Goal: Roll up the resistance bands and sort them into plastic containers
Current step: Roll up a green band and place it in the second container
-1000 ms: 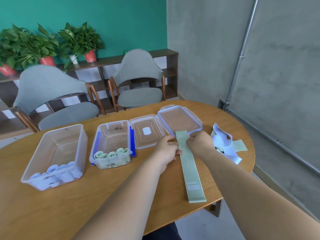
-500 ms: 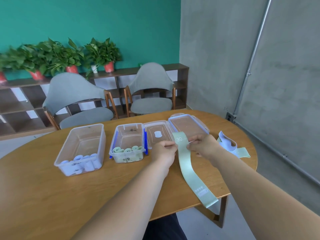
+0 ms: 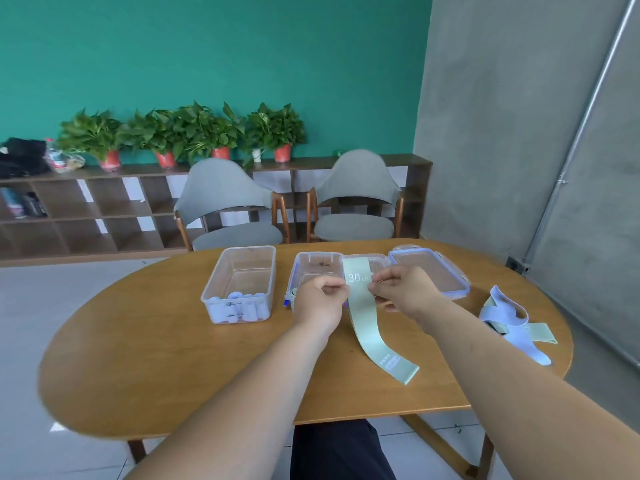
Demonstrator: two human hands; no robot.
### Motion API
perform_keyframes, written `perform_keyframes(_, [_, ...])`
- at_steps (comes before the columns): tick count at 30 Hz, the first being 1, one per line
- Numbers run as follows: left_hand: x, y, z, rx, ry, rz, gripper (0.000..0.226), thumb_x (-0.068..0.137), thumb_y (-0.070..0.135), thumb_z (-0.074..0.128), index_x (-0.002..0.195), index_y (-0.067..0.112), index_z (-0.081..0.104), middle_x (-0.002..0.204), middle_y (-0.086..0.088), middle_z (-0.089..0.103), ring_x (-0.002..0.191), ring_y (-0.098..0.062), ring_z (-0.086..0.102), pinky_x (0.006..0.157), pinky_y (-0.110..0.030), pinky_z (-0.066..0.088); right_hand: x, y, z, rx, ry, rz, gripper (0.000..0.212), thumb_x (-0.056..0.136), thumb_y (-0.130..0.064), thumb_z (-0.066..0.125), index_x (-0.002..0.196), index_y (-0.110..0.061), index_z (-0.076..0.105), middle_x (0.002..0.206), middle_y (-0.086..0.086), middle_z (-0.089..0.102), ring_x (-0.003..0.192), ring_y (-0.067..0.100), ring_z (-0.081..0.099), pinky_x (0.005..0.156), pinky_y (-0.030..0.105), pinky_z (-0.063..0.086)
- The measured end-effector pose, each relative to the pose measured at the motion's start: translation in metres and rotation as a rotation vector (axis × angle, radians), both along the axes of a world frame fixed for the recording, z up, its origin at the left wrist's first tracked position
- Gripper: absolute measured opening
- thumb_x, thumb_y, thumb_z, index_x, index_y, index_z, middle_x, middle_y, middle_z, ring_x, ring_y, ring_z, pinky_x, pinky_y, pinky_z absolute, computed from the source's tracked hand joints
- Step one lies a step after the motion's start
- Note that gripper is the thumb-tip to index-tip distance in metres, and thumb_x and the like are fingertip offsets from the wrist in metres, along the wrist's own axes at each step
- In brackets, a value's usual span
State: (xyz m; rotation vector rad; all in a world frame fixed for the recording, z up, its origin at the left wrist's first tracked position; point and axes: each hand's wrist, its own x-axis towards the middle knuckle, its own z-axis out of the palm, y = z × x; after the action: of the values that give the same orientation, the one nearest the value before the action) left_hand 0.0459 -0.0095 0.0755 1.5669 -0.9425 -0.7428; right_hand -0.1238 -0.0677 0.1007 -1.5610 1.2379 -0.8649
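Both the left hand (image 3: 320,299) and the right hand (image 3: 401,289) were raised above the far middle of the oval wooden table (image 3: 156,358). Each was closed in a pinch on one side edge of the pale green flat elastic resistance band (image 3: 367,327), close to its upper end, where "30 LB" was printed. That end was held up between the two hands, in front of the small clear plastic container with blue clips (image 3: 317,263). The remainder was draped down towards the near edge, with the lower end laid flat on the table. A larger clear plastic container (image 3: 249,249) was set to the left, with white rolled bands (image 3: 239,306) gathered at its near end. A blue-rimmed clear plastic lid (image 3: 446,275) was laid behind the right hand. Near the right edge, a loose heap of pale blue and green bands (image 3: 502,313) was left well apart from both hands.
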Motion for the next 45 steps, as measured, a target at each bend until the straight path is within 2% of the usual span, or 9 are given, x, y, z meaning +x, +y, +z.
perform_keyframes(6, [0.054, 0.027, 0.002, -0.049, 0.015, 0.094, 0.009, 0.095, 0.021, 0.076, 0.100, 0.028, 0.077, 0.098, 0.009, 0.074, 0.091, -0.009, 0.069, 0.069, -0.020, 0.050, 0.057, 0.015, 0.004, -0.011, -0.031, 0.135, 0.019, 0.088, -0.021, 0.085, 0.103, -0.014, 0.074, 0.092, 0.005, 0.080, 0.085, 0.019, 0.078, 0.077, 0.034, 0.064])
perform_keyframes(10, [0.093, 0.046, 0.003, -0.070, 0.036, 0.165, 0.009, 0.094, 0.022, 0.077, 0.096, 0.030, 0.077, 0.096, 0.006, 0.078, 0.092, -0.017, 0.075, 0.088, -0.040, 0.063, 0.095, 0.027, 0.007, -0.037, -0.042, 0.222, 0.020, 0.087, -0.024, 0.086, 0.102, -0.015, 0.075, 0.089, 0.002, 0.080, 0.085, 0.019, 0.078, 0.073, 0.030, 0.059])
perform_keyframes(14, [0.134, 0.070, 0.004, -0.082, 0.061, 0.246, 0.009, 0.093, 0.018, 0.079, 0.093, 0.027, 0.079, 0.095, 0.000, 0.079, 0.089, -0.023, 0.077, 0.084, -0.047, 0.065, 0.138, 0.043, 0.014, -0.014, -0.077, 0.324, 0.017, 0.089, -0.022, 0.084, 0.102, -0.016, 0.075, 0.089, 0.000, 0.081, 0.082, 0.013, 0.077, 0.072, 0.028, 0.061])
perform_keyframes(17, [0.159, 0.085, 0.003, -0.086, 0.085, 0.281, 0.007, 0.093, 0.017, 0.079, 0.097, 0.023, 0.079, 0.095, -0.004, 0.079, 0.084, -0.024, 0.078, 0.080, -0.045, 0.067, 0.165, 0.051, 0.014, 0.015, -0.116, 0.374, 0.018, 0.089, -0.018, 0.084, 0.104, -0.013, 0.075, 0.095, 0.007, 0.080, 0.081, 0.016, 0.076, 0.074, 0.031, 0.062])
perform_keyframes(22, [0.201, 0.114, 0.001, -0.084, 0.109, 0.337, 0.008, 0.096, 0.018, 0.076, 0.104, 0.019, 0.080, 0.096, -0.001, 0.080, 0.088, -0.020, 0.077, 0.080, -0.038, 0.067, 0.214, 0.065, 0.010, 0.070, -0.138, 0.460, 0.023, 0.088, -0.015, 0.084, 0.108, -0.008, 0.074, 0.097, 0.010, 0.080, 0.085, 0.023, 0.079, 0.069, 0.030, 0.064])
perform_keyframes(27, [0.236, 0.134, -0.006, -0.065, 0.127, 0.394, 0.010, 0.097, 0.018, 0.076, 0.107, 0.017, 0.079, 0.099, -0.003, 0.080, 0.085, -0.016, 0.077, 0.079, -0.033, 0.066, 0.259, 0.075, 0.000, 0.111, -0.140, 0.510, 0.021, 0.090, -0.015, 0.082, 0.109, -0.010, 0.074, 0.099, 0.010, 0.080, 0.086, 0.021, 0.078, 0.079, 0.035, 0.066])
perform_keyframes(34, [0.280, 0.143, -0.030, -0.007, 0.148, 0.512, 0.010, 0.096, 0.022, 0.078, 0.106, 0.022, 0.078, 0.099, 0.002, 0.078, 0.094, -0.018, 0.076, 0.087, -0.036, 0.065, 0.323, 0.076, -0.031, 0.056, -0.100, 0.507, 0.013, 0.092, -0.011, 0.078, 0.104, -0.010, 0.073, 0.093, 0.009, 0.078, 0.072, 0.015, 0.070, 0.070, 0.029, 0.061])
perform_keyframes(40, [0.313, 0.139, -0.048, 0.045, 0.152, 0.570, 0.008, 0.096, 0.024, 0.078, 0.102, 0.028, 0.076, 0.095, 0.006, 0.079, 0.090, -0.015, 0.077, 0.088, -0.039, 0.065, 0.373, 0.072, -0.062, -0.052, -0.010, 0.405, 0.009, 0.089, -0.021, 0.079, 0.093, -0.028, 0.074, 0.085, -0.006, 0.078, 0.071, 0.012, 0.070, 0.075, 0.034, 0.061])
perform_keyframes(45, [0.338, 0.131, -0.060, 0.092, 0.148, 0.605, 0.006, 0.094, 0.027, 0.079, 0.098, 0.030, 0.077, 0.091, 0.008, 0.079, 0.090, -0.015, 0.076, 0.091, -0.043, 0.064, 0.405, 0.078, -0.071, -0.144, 0.084, 0.323, 0.014, 0.092, -0.016, 0.069, 0.102, -0.025, 0.073, 0.087, -0.010, 0.075, 0.076, 0.007, 0.068, 0.062, 0.022, 0.049])
